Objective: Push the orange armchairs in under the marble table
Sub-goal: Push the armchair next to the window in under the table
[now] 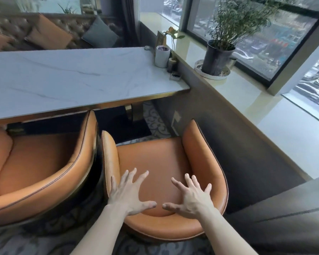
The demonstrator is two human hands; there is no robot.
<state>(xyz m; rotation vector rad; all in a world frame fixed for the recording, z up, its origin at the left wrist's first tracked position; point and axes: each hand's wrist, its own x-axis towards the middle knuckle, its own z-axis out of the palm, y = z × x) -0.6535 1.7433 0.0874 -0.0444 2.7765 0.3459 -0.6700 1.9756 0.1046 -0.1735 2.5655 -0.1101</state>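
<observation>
The right orange armchair (155,162) is standing apart from the marble bench (72,78), with its seat fully outside the bench edge, so it is not yet pushed in. The left orange armchair (37,162) is sitting just beside it, and its front part is already reaching under the bench top. Both hands are hovering over the curved back of the right armchair: the left hand (129,194) and the right hand (190,197) are spread wide, with released fingers (142,176) grasping nothing. It seems the palms are preparing to press on the backrest, because a push from there will be sending the chair straight forward. To the right, a dark low wall is running close along the armchair, and a potted plant (219,56) is standing on the window sill (265,111) beyond.
</observation>
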